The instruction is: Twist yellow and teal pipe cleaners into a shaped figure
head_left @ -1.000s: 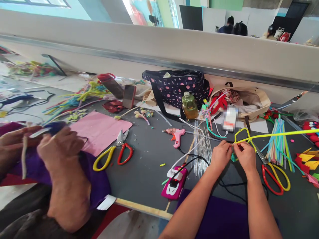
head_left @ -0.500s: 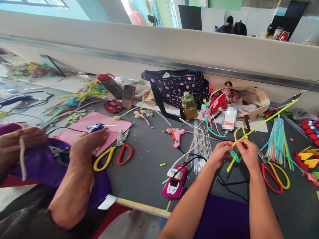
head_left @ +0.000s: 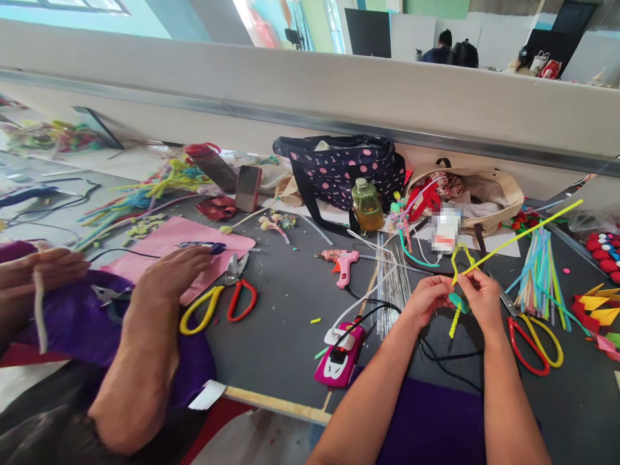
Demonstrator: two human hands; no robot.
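A yellow pipe cleaner (head_left: 537, 231) is pinched between my left hand (head_left: 430, 298) and my right hand (head_left: 480, 296), above the dark table. Its long straight end points up to the right, and a bent loop stands above my fingertips. Below the fingers hang a small teal wound piece (head_left: 458, 302) and a twisted yellow end (head_left: 454, 325). Both hands are closed, fingertips close together. Right beside my right hand lie scissors (head_left: 535, 342) with red and yellow handles. A bundle of pastel pipe cleaners (head_left: 541, 274) is just beyond them.
Left of my arms are a pink glue gun (head_left: 343, 263), a magenta power strip (head_left: 340, 355) and silvery wires (head_left: 387, 284). A co-worker's hand (head_left: 177, 268) reaches over a pink sheet (head_left: 155, 248), near other scissors (head_left: 220, 303). Behind stand a bottle (head_left: 367, 205) and a patterned bag (head_left: 339, 168).
The long yellow end has tilted slightly lower, and the loop and twisted end have turned a little in my fingers. The co-worker's hand has rolled palm down over a blue tool.
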